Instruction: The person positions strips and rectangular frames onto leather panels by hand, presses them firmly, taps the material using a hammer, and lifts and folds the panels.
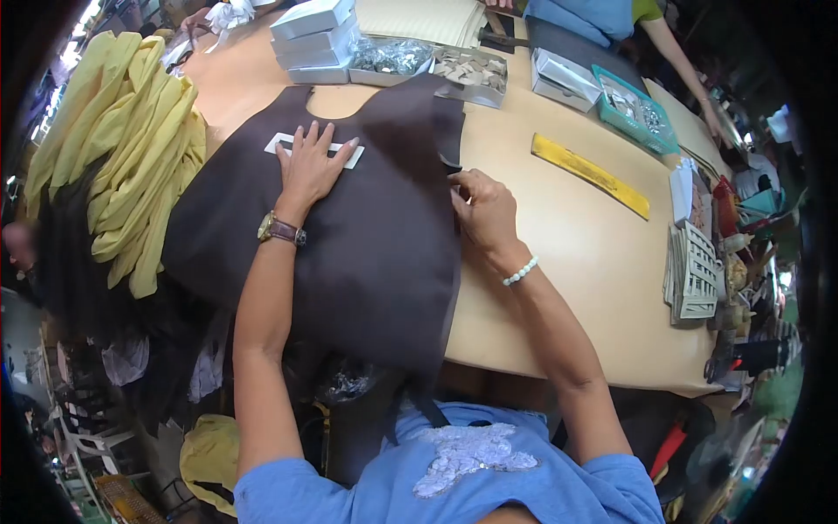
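Dark brown fabric [375,227] lies over the table's left part and hangs over its front edge. My left hand [312,166] rests on it with fingers spread, over a white rectangular frame-shaped template [352,155] near the neckline curve. At the fabric's right edge, my right hand [485,208] has its thumb and fingers pinched together on the dark cloth. A yellow strip [589,175] lies on the table to the right of that hand.
Yellow fabric [131,157] is piled at left. White boxes [314,39], a box of small pieces [471,74] and a teal basket [635,113] line the table's [559,288] far side. White cut-out templates [694,271] lie at right. Other people stand across the table.
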`<state>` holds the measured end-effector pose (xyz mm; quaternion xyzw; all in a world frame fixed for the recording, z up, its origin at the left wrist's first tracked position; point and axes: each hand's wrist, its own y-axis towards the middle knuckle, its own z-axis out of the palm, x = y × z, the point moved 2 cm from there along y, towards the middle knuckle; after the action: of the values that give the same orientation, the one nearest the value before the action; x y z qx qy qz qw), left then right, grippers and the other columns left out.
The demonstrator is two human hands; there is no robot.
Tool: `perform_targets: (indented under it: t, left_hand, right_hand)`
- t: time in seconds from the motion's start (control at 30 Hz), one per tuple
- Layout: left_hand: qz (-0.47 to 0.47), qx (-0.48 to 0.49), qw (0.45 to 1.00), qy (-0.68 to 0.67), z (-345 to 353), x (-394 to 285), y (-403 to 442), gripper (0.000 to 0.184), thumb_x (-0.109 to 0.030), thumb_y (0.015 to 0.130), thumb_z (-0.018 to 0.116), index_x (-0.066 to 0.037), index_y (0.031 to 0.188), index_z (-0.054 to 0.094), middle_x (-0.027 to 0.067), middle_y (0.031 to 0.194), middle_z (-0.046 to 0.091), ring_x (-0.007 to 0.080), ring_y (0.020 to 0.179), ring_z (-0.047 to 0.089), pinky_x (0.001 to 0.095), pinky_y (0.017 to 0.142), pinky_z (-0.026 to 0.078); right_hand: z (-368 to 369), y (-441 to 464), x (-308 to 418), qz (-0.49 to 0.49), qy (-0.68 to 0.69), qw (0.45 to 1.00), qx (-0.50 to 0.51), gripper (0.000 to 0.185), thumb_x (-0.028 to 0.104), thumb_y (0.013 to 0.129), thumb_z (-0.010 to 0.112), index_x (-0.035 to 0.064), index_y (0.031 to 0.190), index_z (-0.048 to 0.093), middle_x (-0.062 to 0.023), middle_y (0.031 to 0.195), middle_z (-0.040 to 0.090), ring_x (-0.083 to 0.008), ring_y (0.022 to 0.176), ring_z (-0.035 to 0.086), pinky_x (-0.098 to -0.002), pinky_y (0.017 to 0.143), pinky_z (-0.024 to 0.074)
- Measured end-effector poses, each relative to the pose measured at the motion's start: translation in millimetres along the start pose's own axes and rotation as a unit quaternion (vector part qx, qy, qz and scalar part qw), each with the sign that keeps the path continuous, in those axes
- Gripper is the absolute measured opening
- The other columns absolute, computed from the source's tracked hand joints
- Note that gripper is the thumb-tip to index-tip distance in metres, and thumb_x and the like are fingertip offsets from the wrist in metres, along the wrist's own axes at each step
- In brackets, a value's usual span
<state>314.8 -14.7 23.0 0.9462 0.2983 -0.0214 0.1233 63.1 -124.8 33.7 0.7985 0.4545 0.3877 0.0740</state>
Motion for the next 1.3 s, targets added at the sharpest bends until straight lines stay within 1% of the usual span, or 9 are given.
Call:
perform_targets:
  t: [0.07,0.23,0.37,0.47,0.63,0.9,1.03,1.2,1.3]
  left_hand:
    - [0.025,-0.009,0.999,0.019,1,4,-1,0.069,-0.059,0.088,0.040,-0.008,0.133,0.046,0.0166,0.142,0.038,0.0370,0.134,0.028,0.0640,0.105,0.012]
    - [0.007,-0.049,0.999,-0.006,-12,-6,-10,0.056,-0.050,0.086,0.049,-0.009,0.124,0.055,0.0147,0.132,0.049,0.0333,0.129,0.036,0.0662,0.103,0.015]
    - [0.086,-0.081,0.992,0.049,9,19,-2,0.041,-0.023,0.081,0.058,-0.009,0.120,0.057,0.0094,0.128,0.052,0.0276,0.125,0.041,0.0667,0.100,0.020]
    - [0.115,-0.109,0.987,-0.033,0,11,-16,0.040,-0.022,0.082,0.056,-0.009,0.120,0.057,0.0090,0.130,0.050,0.0280,0.125,0.041,0.0672,0.100,0.020]
    - [0.012,0.033,0.998,-0.048,-28,-18,-12,0.074,-0.068,0.075,0.052,-0.004,0.112,0.061,0.0108,0.133,0.048,0.0282,0.126,0.039,0.0680,0.100,0.017]
    - [-0.011,0.120,0.993,0.003,-34,-25,-11,0.086,-0.072,0.070,0.055,-0.001,0.119,0.057,0.0183,0.131,0.048,0.0330,0.127,0.039,0.0686,0.101,0.015]
    - [0.082,-0.045,0.996,-0.007,-10,-9,-18,0.094,-0.071,0.068,0.057,-0.005,0.134,0.043,0.0208,0.132,0.047,0.0369,0.126,0.038,0.0675,0.101,0.015]
    - [0.024,-0.037,0.998,-0.038,-19,-18,-14,0.089,-0.069,0.071,0.056,-0.008,0.134,0.043,0.0195,0.134,0.046,0.0368,0.127,0.037,0.0687,0.100,0.015]
    - [0.088,-0.031,0.995,0.035,-6,-7,-12,0.071,-0.060,0.083,0.048,-0.010,0.133,0.045,0.0190,0.134,0.045,0.0354,0.126,0.038,0.0693,0.099,0.017]
  right_hand:
    - [-4,3,14,-0.072,-0.006,0.997,-0.003,0.010,0.015,0.077,0.063,0.0110,0.086,0.066,-0.0045,0.087,0.064,-0.0267,0.071,0.062,-0.0358,0.060,0.0493]
    - [18,15,42,-0.284,-0.066,0.947,0.133,0.050,0.002,0.074,0.053,0.0064,0.123,0.051,-0.0101,0.118,0.055,-0.0271,0.122,0.044,-0.0465,0.103,0.0317]
    - [31,28,49,-0.261,-0.166,0.933,0.184,0.047,0.005,0.080,0.050,0.0093,0.127,0.049,-0.0101,0.113,0.053,-0.0259,0.120,0.043,-0.0510,0.101,0.0304]
    - [26,35,46,-0.258,-0.174,0.937,0.156,0.029,0.010,0.085,0.047,0.0080,0.113,0.055,-0.0103,0.103,0.054,-0.0268,0.113,0.048,-0.0573,0.094,0.0355]
    - [6,51,-4,-0.210,-0.191,0.956,0.071,0.015,0.009,0.080,0.051,0.0134,0.093,0.056,-0.0057,0.097,0.053,-0.0245,0.104,0.051,-0.0463,0.077,0.0396]
    - [-65,57,50,-0.245,-0.088,0.954,-0.150,0.025,-0.003,0.066,0.060,0.0095,0.087,0.057,-0.0068,0.096,0.055,-0.0266,0.100,0.055,-0.0410,0.078,0.0413]
    - [-52,21,119,-0.340,-0.025,0.938,-0.068,0.012,0.016,0.073,0.059,0.0101,0.083,0.055,-0.0081,0.097,0.053,-0.0259,0.105,0.053,-0.0504,0.083,0.0415]
    - [-11,-24,144,-0.360,-0.044,0.921,0.138,0.010,0.017,0.078,0.056,0.0103,0.085,0.053,-0.0071,0.097,0.052,-0.0250,0.112,0.048,-0.0574,0.089,0.0390]
    - [4,-10,117,-0.329,-0.099,0.929,0.141,0.010,0.015,0.080,0.054,0.0098,0.087,0.052,-0.0073,0.095,0.050,-0.0245,0.108,0.048,-0.0594,0.089,0.0379]
